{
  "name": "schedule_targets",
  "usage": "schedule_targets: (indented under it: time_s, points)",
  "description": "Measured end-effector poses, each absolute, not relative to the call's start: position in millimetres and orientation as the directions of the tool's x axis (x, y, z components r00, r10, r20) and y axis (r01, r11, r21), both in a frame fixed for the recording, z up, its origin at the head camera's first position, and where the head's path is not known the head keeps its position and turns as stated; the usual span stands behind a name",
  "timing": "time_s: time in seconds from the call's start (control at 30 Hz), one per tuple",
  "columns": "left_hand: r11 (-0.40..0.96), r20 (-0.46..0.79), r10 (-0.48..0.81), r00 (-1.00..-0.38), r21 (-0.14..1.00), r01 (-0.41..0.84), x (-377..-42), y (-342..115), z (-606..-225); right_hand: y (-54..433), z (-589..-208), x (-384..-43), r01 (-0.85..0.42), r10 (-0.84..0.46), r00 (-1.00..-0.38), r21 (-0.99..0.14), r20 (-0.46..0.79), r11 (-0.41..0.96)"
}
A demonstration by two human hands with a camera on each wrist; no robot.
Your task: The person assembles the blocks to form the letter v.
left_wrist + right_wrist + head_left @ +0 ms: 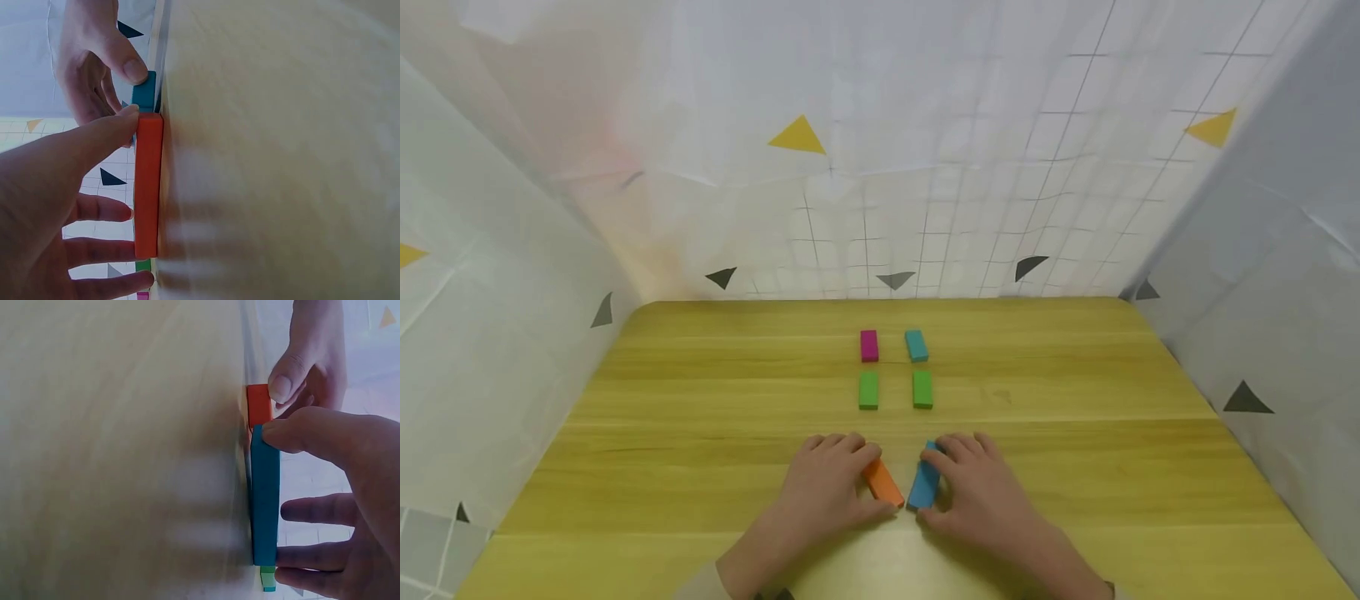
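Observation:
My left hand grips an orange block by its two ends, thumb at the near end and fingertips at the far end. A blue block is pinched the same way by my right hand. Both blocks lie low at the table, slanted so that their near ends nearly meet and their far ends spread apart. In the left wrist view the orange block shows its long side, the thumb at its top corner. The right wrist view shows the blue block lengthwise, with the thumb on its near end.
Beyond the hands, two green blocks lie side by side with a gap between them. Behind these are a magenta block and a teal block. White sheets enclose the wooden table at the back and sides.

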State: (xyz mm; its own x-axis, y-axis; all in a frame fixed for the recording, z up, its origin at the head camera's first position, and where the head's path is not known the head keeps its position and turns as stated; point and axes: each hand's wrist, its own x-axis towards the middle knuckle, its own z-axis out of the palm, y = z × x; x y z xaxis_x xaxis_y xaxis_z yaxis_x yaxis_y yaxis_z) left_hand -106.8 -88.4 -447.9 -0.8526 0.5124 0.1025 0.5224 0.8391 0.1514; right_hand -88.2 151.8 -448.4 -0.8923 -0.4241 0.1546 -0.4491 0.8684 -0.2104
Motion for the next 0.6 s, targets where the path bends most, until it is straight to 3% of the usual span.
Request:
schedule_targets:
  time_s: [0.6]
  points:
    - [0.839,0.098,0.514,-0.852,0.149,0.523,-106.4,-88.8,-446.3,147.9,-450.8,-85.1,-0.420,-0.394,-0.905,-0.191,0.159,0.887]
